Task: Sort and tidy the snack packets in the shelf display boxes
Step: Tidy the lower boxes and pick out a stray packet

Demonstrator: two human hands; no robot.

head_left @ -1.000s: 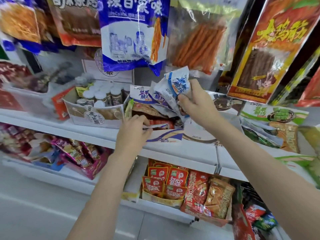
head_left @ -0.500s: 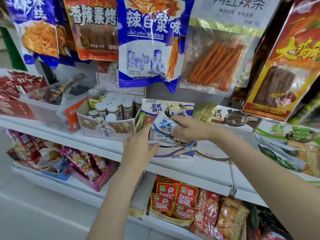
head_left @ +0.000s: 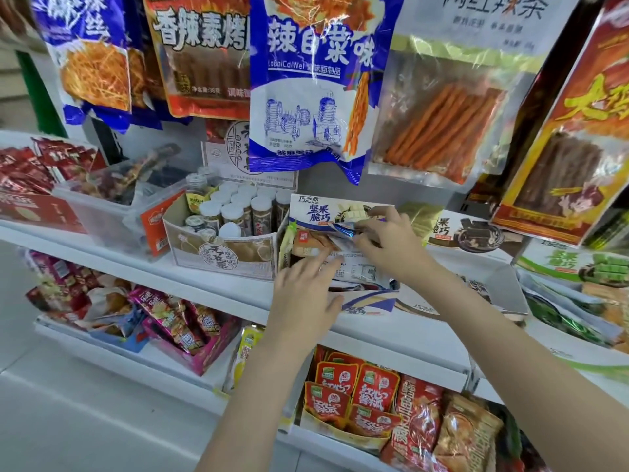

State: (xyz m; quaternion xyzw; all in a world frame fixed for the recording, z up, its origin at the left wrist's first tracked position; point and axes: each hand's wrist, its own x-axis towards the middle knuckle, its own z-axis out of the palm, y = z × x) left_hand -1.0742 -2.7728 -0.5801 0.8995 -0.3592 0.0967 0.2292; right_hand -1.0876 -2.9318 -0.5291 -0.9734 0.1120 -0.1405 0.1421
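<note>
A white and blue display box [head_left: 367,303] stands on the middle shelf, its back flap [head_left: 316,211] upright. White and blue snack packets [head_left: 354,267] lie inside it, printed backs up, beside brown packets [head_left: 308,243]. My right hand [head_left: 388,243] reaches into the box from the right, its fingers pinching the blue edge of one packet [head_left: 342,229]. My left hand [head_left: 306,291] lies flat with fingers spread, pressing on the front of the packet pile and the box's front wall.
A box of small white-capped jars [head_left: 231,233] stands left of the display box, and a clear bin [head_left: 112,206] further left. Another box [head_left: 476,277] sits to the right. Large snack bags [head_left: 313,80] hang overhead. Red packets [head_left: 357,393] fill the lower shelf.
My right hand has lowered the bunch of white and blue packets from above the box down into it. My left hand slid right onto the pile. The camera moved closer.
</note>
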